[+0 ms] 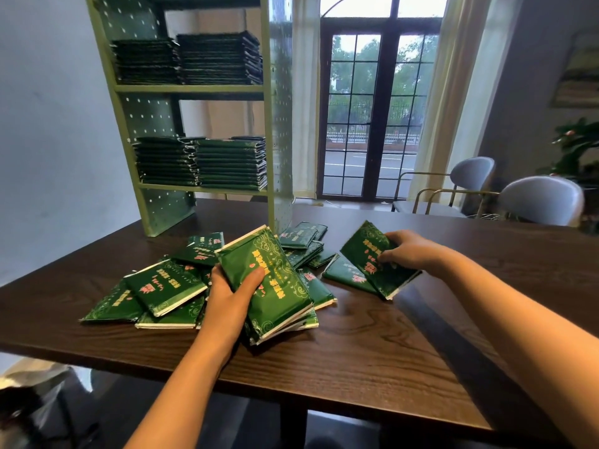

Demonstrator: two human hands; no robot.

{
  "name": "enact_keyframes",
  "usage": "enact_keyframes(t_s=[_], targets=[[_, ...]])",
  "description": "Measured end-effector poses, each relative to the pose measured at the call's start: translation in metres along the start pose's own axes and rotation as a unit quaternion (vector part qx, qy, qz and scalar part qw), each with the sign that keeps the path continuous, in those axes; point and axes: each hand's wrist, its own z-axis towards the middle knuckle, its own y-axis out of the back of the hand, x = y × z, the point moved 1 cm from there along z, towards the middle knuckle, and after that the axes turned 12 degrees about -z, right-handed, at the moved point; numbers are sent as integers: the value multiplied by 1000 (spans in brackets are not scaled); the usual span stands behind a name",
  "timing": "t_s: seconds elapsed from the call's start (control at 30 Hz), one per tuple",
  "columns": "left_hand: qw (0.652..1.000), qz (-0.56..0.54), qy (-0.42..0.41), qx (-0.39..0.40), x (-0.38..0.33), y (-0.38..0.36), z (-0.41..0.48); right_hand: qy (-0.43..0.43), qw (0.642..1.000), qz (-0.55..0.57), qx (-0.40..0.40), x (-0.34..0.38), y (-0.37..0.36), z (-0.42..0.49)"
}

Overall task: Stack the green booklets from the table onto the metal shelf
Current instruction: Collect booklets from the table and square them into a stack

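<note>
Hands reach over the dark table (pixel 372 367): the left hand (pixel 231 296) grips a small bundle of green booklets (pixel 275 286), thumb across the top cover, above the loose pile (pixel 162 290), and the right hand (pixel 411 251) holds 1 tilted booklet (pixel 369 254) overlapping another lying flat. Beyond them, the metal shelf (pixel 191 89) stands on the table and carries 4 neat stacks (pixel 220 59) on 2 tiers.

Two bare forearms (pixel 194 367), uncovered right to the near frame edge; left grip (pixel 231 296) and right grip (pixel 411 251) bare, fingers slim.
</note>
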Motion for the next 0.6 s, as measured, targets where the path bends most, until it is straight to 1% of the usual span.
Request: enact_keyframes(t_s=[0.13,0.2,0.3,0.43,0.53,0.6], targets=[[1000,1,-1,1,-2,-1,-1,0,996,-29,80,7,-6,11],[1000,0,-2,1,-2,-1,-2,-1,994,-54,97,8,-10,13],[1000,-1,-2,1,-2,-1,-2,11,992,-83,97,9,-14,17],[1000,0,3,4,-2,-1,-2,24,992,-82,93,10,-13,13],[1000,8,7,6,-3,0,-2,52,995,-61,63,10,-12,1],[1000,19,8,4,-2,-1,-3,71,997,-27,34,12,-12,-14]])
